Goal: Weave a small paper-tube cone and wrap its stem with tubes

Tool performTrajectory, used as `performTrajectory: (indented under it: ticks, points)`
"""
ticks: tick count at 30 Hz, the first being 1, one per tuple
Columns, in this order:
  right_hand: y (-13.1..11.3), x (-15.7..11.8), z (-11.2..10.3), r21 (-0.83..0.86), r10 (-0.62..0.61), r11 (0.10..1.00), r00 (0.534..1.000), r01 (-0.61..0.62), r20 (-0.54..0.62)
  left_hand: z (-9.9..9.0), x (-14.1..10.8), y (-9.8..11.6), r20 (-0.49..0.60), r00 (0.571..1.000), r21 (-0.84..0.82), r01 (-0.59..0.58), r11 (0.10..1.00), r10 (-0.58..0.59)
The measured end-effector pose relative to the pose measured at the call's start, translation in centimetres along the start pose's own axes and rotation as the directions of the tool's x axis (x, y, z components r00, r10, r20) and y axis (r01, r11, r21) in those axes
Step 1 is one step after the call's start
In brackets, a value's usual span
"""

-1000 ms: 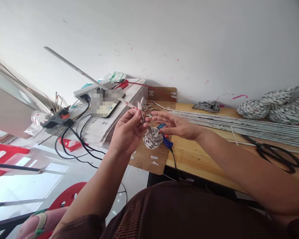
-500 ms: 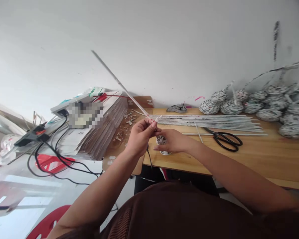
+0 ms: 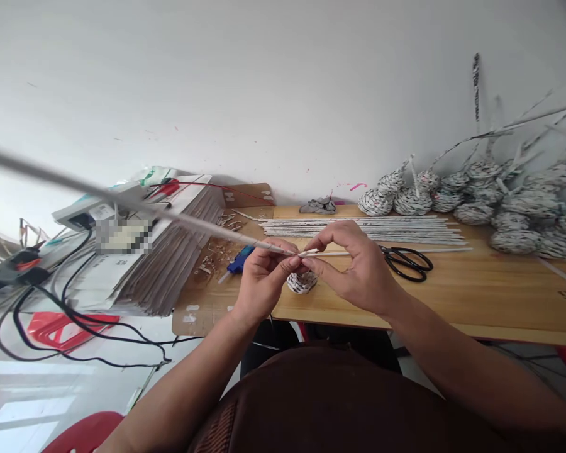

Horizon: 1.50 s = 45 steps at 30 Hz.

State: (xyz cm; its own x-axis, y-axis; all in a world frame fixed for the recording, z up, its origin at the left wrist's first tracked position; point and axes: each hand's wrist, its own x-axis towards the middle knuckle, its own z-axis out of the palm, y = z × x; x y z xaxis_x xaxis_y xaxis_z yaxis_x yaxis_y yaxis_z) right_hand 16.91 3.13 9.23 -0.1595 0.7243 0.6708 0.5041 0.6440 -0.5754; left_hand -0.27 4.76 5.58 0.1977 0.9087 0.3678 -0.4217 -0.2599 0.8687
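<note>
A long rolled-paper stick [image 3: 193, 221] reaches from the left edge of the view to my fingers. My left hand [image 3: 270, 272] pinches it close to its end. At that same end, my right hand [image 3: 353, 267] pinches a short whitish tip with thumb and forefinger. Below my fingertips, on the wooden table, is a small woven paper piece [image 3: 302, 281], partly hidden by my hands. Just left of my left hand lies a blue glue gun [image 3: 239, 260], partly covered by that hand.
Behind my hands lies a row of paper sticks [image 3: 382, 228]. Black-handled scissors [image 3: 408, 263] rest right of my right hand. Several woven paper balls [image 3: 483, 189] are heaped at the back right. A paper stack [image 3: 155, 277], cables [image 3: 80, 314] and scraps on cardboard [image 3: 202, 296] are at left.
The long stick has swung down leftward and toward me. My right hand has risen, now pinching at the stick's end. The view has shifted, and the glue gun shows beside my left hand.
</note>
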Motion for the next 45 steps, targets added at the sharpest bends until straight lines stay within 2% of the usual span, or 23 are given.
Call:
performTrajectory:
  ticks: [3,8,9,12,14,18,29,33,37,42,45]
  points:
    - [-0.5,-0.7,0.1,-0.005,-0.008,1.000,1.000,0.008,0.017,-0.2,-0.4,0.2,0.063,0.986,0.098,-0.163,0.982,0.157]
    - [-1.1,-1.8,-0.4,0.094,0.075,0.991,0.976,-0.095,0.203,-0.7,-0.9,0.2,0.105,0.939,0.224,-0.343,0.912,0.328]
    - [-1.2,-2.0,-0.5,0.086,0.071,0.992,0.978,-0.089,0.194,-0.8,-1.0,0.1,0.109,0.932,0.233,-0.362,0.903,0.346]
    - [-1.3,-2.3,-0.6,0.020,-0.003,1.000,0.998,0.001,0.070,-0.9,-1.4,-0.3,0.122,0.916,0.228,-0.401,0.887,0.383]
    - [-1.2,-2.3,-0.5,0.000,-0.069,0.998,0.997,0.069,0.025,-0.9,-1.6,-0.4,0.129,0.916,0.217,-0.401,0.890,0.381]
    - [-1.1,-2.2,-0.1,-0.010,-0.158,0.987,0.987,0.158,0.006,-0.8,-1.9,-0.2,0.128,0.934,0.207,-0.355,0.912,0.334]
    - [-1.9,-2.2,-0.8,-0.108,-0.268,0.959,0.963,0.264,-0.024,-0.6,-2.2,0.1,0.174,0.931,0.210,-0.352,0.912,0.319]
    - [-1.8,-2.4,-0.8,-0.119,-0.314,0.943,0.950,0.310,-0.011,-0.3,-2.0,0.1,0.222,0.915,0.204,-0.381,0.902,0.336]
    - [-1.5,-2.5,-0.6,-0.138,-0.375,0.918,0.927,0.371,0.000,-0.1,-1.9,0.0,0.262,0.914,0.186,-0.362,0.913,0.309]
    - [-1.5,-2.4,-1.0,-0.109,-0.291,0.953,0.953,0.282,-0.080,0.0,-2.0,-0.3,0.201,0.946,0.142,-0.285,0.948,0.254]
    - [-1.7,-2.4,-1.1,-0.140,-0.258,0.958,0.965,0.249,-0.051,0.1,-2.1,-0.4,0.161,0.958,0.172,-0.262,0.950,0.235]
